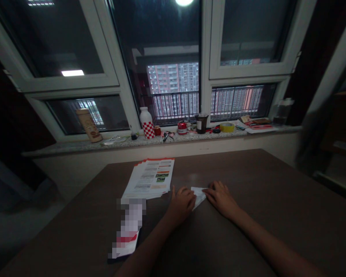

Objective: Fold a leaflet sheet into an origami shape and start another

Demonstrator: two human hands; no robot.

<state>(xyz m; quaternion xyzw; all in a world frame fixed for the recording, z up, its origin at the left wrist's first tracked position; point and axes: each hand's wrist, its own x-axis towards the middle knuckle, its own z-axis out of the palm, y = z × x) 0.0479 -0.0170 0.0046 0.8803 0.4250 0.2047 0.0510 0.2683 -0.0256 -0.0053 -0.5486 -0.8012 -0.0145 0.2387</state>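
Forearms (265,234) lie nearest; left hand (182,202) at nine o'clock and right hand (221,197) at three touch the white paper (198,195); if they grasp, I cannot tell.

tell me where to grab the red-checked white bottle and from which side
Probably around the upper body of the bottle, from the table side: it stands upright and round, with the window behind and a small red jar beside its base.
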